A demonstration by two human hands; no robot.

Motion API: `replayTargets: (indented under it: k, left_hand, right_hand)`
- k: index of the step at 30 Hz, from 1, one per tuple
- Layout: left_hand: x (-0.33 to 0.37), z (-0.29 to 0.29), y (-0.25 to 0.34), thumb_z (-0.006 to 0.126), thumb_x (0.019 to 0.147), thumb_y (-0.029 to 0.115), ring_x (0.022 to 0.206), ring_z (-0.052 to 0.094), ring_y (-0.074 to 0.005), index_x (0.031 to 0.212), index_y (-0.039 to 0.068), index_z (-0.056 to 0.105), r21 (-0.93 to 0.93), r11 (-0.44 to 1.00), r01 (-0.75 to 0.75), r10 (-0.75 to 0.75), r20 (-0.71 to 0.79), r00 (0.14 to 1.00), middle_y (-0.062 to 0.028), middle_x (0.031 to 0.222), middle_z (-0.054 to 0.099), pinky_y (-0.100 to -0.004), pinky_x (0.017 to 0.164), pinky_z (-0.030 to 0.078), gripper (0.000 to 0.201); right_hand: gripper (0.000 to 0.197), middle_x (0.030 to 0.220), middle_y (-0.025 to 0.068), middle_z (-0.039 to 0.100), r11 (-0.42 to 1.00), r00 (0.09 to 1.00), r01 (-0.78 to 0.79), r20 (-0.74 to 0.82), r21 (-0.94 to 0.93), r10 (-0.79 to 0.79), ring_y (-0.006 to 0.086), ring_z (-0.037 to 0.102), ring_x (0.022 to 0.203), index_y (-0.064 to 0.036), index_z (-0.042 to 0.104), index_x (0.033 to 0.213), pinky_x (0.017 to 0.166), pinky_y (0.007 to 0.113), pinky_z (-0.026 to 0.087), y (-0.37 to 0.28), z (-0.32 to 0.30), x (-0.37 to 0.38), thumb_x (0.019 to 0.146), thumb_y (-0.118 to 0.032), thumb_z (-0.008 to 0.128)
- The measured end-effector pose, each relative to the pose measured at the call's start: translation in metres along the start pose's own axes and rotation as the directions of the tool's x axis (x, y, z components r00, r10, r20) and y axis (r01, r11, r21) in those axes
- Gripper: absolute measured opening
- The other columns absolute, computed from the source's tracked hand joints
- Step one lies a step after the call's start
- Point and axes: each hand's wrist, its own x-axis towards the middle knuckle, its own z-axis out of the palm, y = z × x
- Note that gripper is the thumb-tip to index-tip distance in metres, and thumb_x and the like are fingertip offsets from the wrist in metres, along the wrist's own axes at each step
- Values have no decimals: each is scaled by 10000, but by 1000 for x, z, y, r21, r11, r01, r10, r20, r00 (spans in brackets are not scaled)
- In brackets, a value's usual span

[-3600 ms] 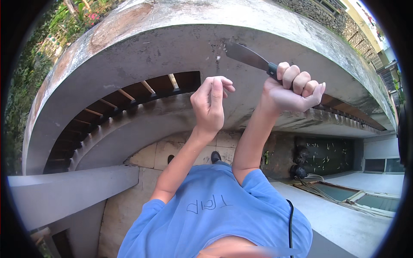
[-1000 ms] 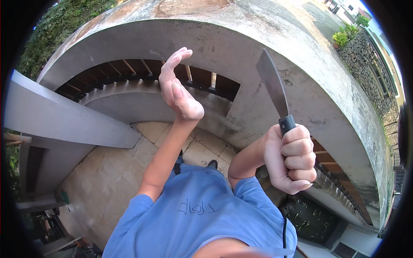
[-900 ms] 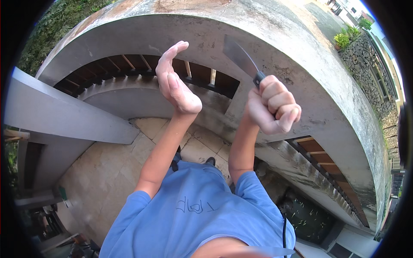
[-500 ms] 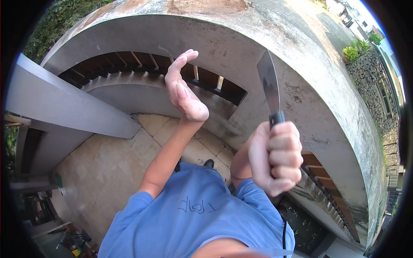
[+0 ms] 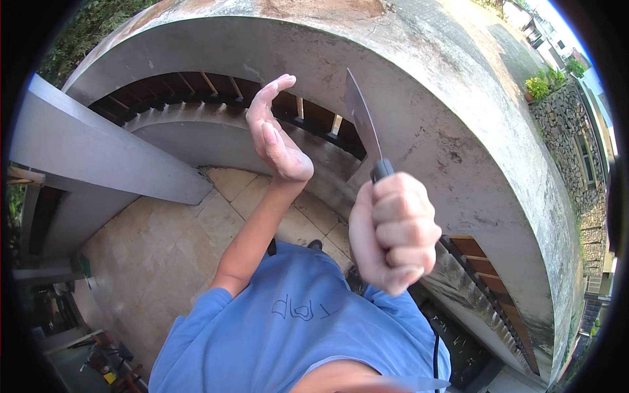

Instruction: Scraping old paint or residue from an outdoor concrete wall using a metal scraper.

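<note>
A putty knife [image 5: 364, 118] stands upright in my right hand [image 5: 396, 232], its thin metal blade angled up and slightly left. My fingers wrap its black handle [image 5: 382, 169], most of which they hide. To the left, my left hand [image 5: 278, 137] is raised with fingers stretched out and slightly curved, holding nothing; pale dust or paste coats its skin. The blade points toward the space beside the left fingertips but stays apart from them. Both hands are up in front of a curved grey plastered wall [image 5: 432, 131].
The wall has a weathered top ledge and slatted openings [image 5: 327, 128]. A grey pillar [image 5: 118, 157] rises at left above the tiled floor [image 5: 151, 249]. Assorted tools [image 5: 108, 363] lie at the lower left. A potted plant [image 5: 537, 88] and stone wall [image 5: 563, 124] show far right.
My right hand has moved left with the putty knife, bringing the blade nearer my left hand and turning it more edge-on. The left hand has barely shifted.
</note>
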Motion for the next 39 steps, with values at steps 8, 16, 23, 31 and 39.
replayTargets:
  k: [8,16,23,31,39]
  left_hand:
    - [4,1,-1,226,909,235,1071,505,-298,1201,-58,414,-30,999,16,-18,-61,998,-231,1132,529,-402,995,335,454]
    - [7,-8,-11,204,923,285,1082,516,-303,1224,-41,403,56,998,30,-28,-42,999,-229,1144,532,-393,997,343,487]
    - [1,-14,-7,198,924,287,1076,519,-292,1207,-38,409,76,993,88,-86,-27,996,-228,1130,540,-384,989,347,480]
    - [14,-20,-19,199,929,283,1080,517,-296,1209,-43,410,40,998,53,-52,-22,998,-231,1132,538,-388,998,337,479]
    - [30,-33,-27,227,917,236,1045,519,-285,1170,-50,435,34,998,45,-42,-81,996,-201,1096,544,-400,974,356,436]
  right_hand:
    - [322,486,-22,346,993,987,116,113,-29,-112,97,282,364,-104,308,594,373,229,303,-3,4,1,885,-170,428]
    - [324,471,12,323,989,997,66,49,-131,-60,108,285,379,-96,273,579,384,253,301,20,-7,-13,855,-128,440]
    - [341,442,9,326,1000,998,13,-54,-23,-14,129,277,337,-74,319,570,354,275,327,23,-6,-5,876,-168,436]
    - [338,489,-13,310,987,992,-128,-28,-100,126,119,242,408,-120,274,577,442,286,264,48,9,-5,859,-232,424]
    - [305,480,-2,297,983,984,-175,-20,58,176,86,255,396,-118,287,583,404,247,280,86,18,-10,842,-177,436]
